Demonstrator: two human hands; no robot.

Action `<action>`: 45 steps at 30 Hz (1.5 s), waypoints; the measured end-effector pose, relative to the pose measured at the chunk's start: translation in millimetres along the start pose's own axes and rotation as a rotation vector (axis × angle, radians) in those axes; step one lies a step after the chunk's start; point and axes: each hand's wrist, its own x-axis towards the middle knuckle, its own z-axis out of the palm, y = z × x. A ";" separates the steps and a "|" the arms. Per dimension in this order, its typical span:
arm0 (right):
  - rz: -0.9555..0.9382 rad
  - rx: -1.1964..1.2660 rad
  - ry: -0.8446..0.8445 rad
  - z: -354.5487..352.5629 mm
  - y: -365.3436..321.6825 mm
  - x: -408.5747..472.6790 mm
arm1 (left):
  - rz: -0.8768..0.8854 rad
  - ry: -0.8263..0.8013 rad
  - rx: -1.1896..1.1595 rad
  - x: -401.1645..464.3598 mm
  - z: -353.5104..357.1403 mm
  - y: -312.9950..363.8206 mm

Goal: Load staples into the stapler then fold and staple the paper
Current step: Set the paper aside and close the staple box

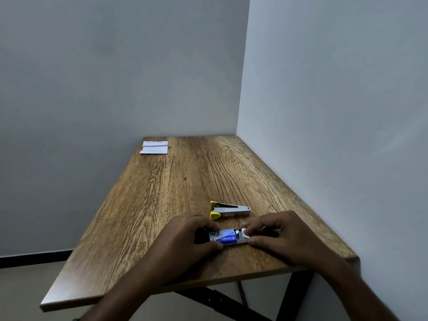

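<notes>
Left hand (185, 237) grips the staple box (225, 237); right hand (278, 235) pinches its tray end; stapler (229, 210) just beyond both.

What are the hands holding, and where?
Left hand grips the staple box sleeve at its left end; right hand pinches the slid-out tray end.

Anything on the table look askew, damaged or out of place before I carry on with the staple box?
Nothing stands out. The stapler lies open just beyond the staple box, which both hands hold, left hand and right hand, with its tray slid partly out to the right. The paper lies flat at the table's far left corner.
</notes>
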 end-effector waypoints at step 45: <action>0.043 -0.053 -0.002 9.4 -11.4 7.2 | -0.019 -0.008 -0.051 -0.4 -3.6 -1.5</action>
